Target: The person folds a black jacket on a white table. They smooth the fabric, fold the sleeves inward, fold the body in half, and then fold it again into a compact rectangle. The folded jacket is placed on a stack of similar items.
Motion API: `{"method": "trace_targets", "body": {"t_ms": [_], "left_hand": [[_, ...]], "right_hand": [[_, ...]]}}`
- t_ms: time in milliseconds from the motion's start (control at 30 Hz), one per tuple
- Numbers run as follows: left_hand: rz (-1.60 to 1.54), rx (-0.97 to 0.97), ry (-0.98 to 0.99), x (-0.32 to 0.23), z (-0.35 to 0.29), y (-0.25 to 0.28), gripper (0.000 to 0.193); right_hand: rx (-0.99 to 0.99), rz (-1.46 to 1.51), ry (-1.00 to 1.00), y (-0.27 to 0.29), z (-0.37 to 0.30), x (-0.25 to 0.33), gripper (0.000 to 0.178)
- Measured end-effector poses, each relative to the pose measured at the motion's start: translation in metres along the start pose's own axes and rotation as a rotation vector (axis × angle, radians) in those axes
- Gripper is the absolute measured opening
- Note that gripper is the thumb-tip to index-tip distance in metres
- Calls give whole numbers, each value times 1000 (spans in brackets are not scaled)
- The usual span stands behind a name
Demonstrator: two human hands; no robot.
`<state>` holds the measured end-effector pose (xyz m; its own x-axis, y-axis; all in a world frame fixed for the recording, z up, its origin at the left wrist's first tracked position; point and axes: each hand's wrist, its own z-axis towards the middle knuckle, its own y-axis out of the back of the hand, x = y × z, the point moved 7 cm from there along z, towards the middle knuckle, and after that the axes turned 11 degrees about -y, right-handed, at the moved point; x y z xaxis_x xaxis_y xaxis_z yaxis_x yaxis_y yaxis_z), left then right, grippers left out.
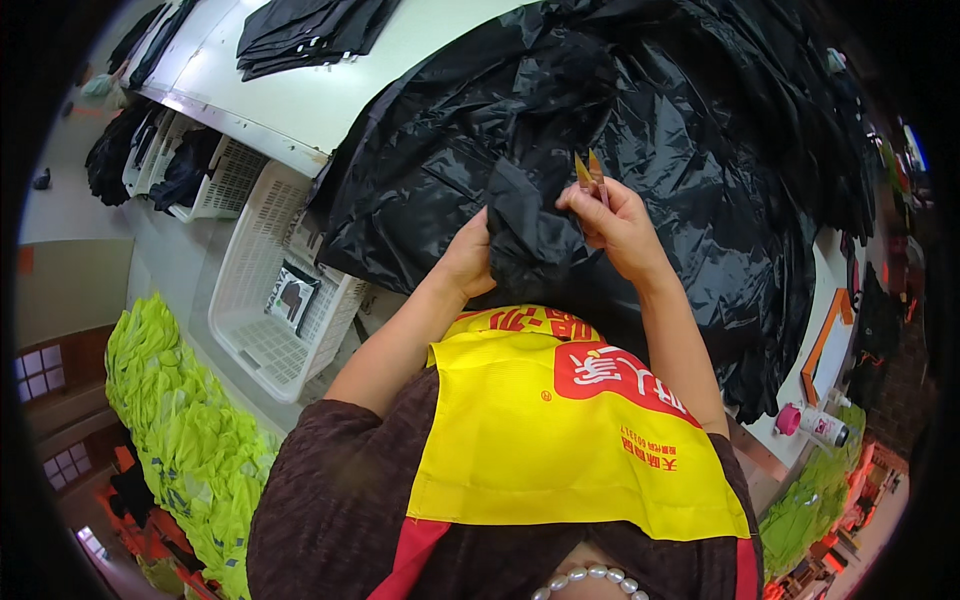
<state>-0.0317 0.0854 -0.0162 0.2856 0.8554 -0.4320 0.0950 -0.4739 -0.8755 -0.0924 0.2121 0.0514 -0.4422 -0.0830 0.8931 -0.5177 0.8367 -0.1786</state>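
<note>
While our left hand grips black cloth, our right hand is closed around snips.
From the head view, we lose the left fingertips behind the cloth and the snips' handles inside the right hand; whether that hand also pinches cloth, we cannot tell. The cloth sits before our yellow apron, against a glossy black heap on the white bench; left stands a white crate.
</note>
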Motion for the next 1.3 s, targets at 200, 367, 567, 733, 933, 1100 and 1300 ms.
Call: {"method": "trace_targets", "body": {"t_ms": [200,367,567,733,933,1100,1300], "left_hand": [[-72,174,-42,15,13,1,37],[-98,-103,1,30,15,-11,39],[-295,-205,144,51,1,3,41],[-271,-355,171,50,-6,8,40],[18,-267,-133,10,4,-51,35],[195,-78,-2,-1,24,-36,31],[1380,113,-44,-20,29,-73,39]], "right_hand": [[-65,-428,168,1,-25,18,29],[-350,-132,328,29,-21,12,20],[-293,665,-31,14,2,-30,20],[-253,777,-104,11,-6,-36,22],[-393,156,75,33,-14,-29,19],[-472,433,-1,33,-25,-60,17],[-401,275,193,95,-51,-2,46]]}}
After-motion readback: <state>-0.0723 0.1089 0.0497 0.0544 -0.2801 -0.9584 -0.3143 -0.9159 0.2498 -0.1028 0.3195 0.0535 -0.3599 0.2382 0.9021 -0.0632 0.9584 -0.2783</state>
